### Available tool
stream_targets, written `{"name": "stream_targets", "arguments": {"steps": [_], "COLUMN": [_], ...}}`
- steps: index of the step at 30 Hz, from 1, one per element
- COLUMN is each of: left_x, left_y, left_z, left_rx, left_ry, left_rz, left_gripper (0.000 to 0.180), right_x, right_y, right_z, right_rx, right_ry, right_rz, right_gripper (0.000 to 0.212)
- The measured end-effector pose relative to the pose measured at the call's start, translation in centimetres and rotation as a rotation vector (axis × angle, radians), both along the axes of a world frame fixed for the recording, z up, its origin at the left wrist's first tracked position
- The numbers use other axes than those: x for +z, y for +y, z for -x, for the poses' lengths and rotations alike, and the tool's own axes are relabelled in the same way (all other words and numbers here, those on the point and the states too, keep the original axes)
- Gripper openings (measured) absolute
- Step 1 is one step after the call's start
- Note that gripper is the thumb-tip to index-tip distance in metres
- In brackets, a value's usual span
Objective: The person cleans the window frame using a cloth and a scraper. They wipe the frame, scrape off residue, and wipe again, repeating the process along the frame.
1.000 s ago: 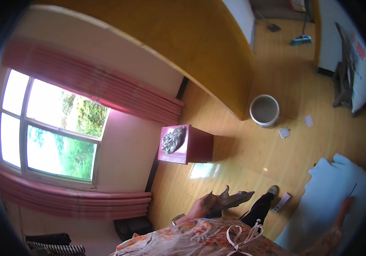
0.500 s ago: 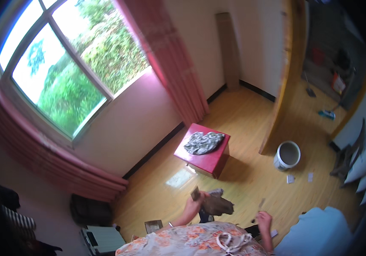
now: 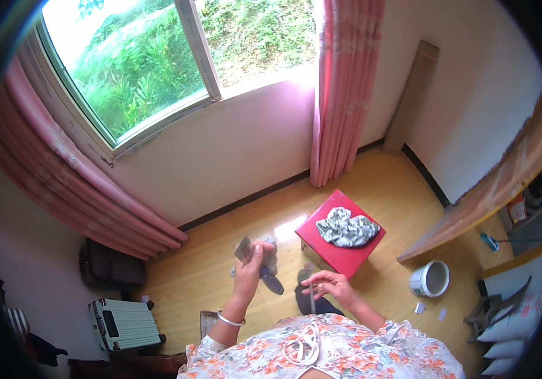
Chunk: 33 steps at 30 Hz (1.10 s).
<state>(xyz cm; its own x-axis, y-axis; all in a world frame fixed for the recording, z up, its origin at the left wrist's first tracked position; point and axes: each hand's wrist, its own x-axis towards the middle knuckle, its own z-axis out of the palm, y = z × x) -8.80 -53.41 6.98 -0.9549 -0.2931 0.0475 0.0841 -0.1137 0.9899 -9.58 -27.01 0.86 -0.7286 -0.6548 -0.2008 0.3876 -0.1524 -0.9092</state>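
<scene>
My left hand (image 3: pixel 253 271), with a bangle at the wrist, is closed around a small flat dark-grey rectangular piece (image 3: pixel 244 249) that sticks up beyond the thumb. To its right, my right hand (image 3: pixel 339 289) pinches a thin grey strip (image 3: pixel 312 298), pointing downward between thumb and fingers. Both hands are in front of my floral top, apart from each other. Below them a dark slipper (image 3: pixel 271 280) shows on a foot. Just ahead of the right hand stands a red stool (image 3: pixel 337 256) with a crumpled grey-and-white patterned cloth (image 3: pixel 346 227) on top.
A white bucket (image 3: pixel 417 282) stands on the wooden floor at the right, with small white pieces (image 3: pixel 420 307) near it. A wooden door (image 3: pixel 473 205) and stacked white sacks (image 3: pixel 516 322) lie beyond. On the left are a pale suitcase (image 3: pixel 127 323) and a black bag (image 3: pixel 112 265).
My view has swung to the right and levelled. My right hand has come up and inward, closer to my left hand. Both still hold their pieces.
</scene>
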Motion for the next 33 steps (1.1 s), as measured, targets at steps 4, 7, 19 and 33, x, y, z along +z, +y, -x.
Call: {"name": "stream_targets", "arguments": {"steps": [4,7,19,33], "left_x": [0.6,2.7,9.5,8.2], "left_y": [-4.5,-6.3,-12.4,-22.3], "left_z": [6.5,12.2,31.9,51.2], "left_rx": [-0.023,0.045,-0.440,-0.805], "left_ry": [-0.063,-0.074,0.184,0.167], "left_rz": [-0.077,0.083,0.372,0.285], "left_gripper": [0.029,0.030,0.016,0.019], "right_x": [-1.5,-2.0,-0.3,5.6], "right_y": [-7.7,-12.2,-19.0,-27.5], "right_z": [8.0,13.6,36.3,53.9], "right_rx": [0.054,0.134,0.063,-0.765], "right_ry": [-0.141,-0.250,0.107,-0.123], "right_rz": [0.082,0.140,-0.237,0.371], "right_gripper": [0.031,0.050,0.028,0.023]}}
